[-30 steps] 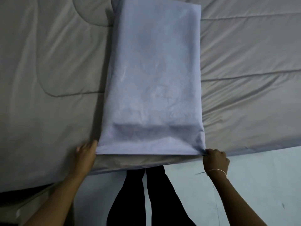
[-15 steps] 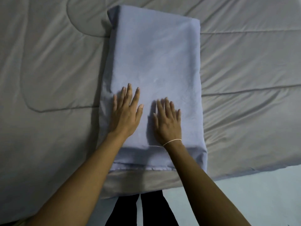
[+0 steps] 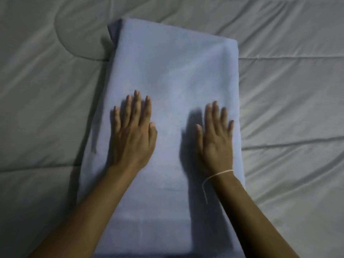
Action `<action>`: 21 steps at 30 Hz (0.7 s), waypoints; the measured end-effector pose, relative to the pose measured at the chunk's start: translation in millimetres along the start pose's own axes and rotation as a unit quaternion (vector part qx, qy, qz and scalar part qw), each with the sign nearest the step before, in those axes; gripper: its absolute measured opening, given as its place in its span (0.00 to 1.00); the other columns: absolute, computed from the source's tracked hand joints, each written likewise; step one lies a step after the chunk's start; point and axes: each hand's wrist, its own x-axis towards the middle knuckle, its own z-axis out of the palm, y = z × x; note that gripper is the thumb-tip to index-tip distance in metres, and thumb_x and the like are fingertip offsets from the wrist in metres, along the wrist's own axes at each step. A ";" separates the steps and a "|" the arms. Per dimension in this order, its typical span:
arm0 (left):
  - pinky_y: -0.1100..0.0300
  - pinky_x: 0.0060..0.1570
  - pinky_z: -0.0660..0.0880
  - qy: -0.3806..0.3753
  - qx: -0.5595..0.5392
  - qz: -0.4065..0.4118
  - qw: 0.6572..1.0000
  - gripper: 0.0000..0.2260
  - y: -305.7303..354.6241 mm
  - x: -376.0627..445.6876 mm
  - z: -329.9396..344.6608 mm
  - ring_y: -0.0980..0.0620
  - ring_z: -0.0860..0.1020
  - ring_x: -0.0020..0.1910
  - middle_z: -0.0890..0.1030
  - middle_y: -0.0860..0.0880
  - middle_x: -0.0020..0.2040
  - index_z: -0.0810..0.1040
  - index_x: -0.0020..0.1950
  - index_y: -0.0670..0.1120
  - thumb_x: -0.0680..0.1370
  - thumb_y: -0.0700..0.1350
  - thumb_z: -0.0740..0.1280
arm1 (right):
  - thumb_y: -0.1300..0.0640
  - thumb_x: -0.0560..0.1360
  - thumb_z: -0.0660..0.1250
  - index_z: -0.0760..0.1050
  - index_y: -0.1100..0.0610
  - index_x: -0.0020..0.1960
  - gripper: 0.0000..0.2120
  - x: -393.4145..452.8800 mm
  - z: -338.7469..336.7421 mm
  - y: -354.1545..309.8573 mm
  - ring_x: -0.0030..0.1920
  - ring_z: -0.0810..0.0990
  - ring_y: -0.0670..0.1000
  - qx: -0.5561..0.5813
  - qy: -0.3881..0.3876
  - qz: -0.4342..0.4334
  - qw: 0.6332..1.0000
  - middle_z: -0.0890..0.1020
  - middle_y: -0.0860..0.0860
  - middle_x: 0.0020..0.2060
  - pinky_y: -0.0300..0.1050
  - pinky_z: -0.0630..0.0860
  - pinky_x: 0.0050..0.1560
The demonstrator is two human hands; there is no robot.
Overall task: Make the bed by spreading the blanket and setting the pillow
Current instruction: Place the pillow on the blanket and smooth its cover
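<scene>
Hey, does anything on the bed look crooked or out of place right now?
Mostly tidy. The pillow lies a little askew, its far end angled against the blanket's stitch lines. The blanket is creased, most on the right. Both the left hand and right hand lie flat on the pillow. Nothing looks torn or spilled.

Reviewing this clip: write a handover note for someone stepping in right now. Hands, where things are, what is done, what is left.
Left hand: flat, fingers straight, palm down on the pillow.
Right hand: the same, flat on the pillow nearer its right edge; a thin string circles that wrist.
Pillow: blue, lying lengthwise away from the person, on top of the grey blanket.
Done: blanket spread across the bed, pillow laid on it.
Left: probably smooth the pillow, lift the hands off and check its placement.
</scene>
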 end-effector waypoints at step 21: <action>0.39 0.73 0.52 0.022 -0.059 0.023 0.998 0.28 24.0 65.6 -13.5 0.40 0.56 0.75 0.56 0.41 0.77 0.56 0.77 0.43 0.77 0.50 0.48 | 0.44 0.81 0.47 0.55 0.50 0.77 0.26 246.1 29.5 28.6 0.77 0.53 0.55 -0.096 -0.061 -0.074 0.991 0.56 0.52 0.77 0.62 0.48 0.74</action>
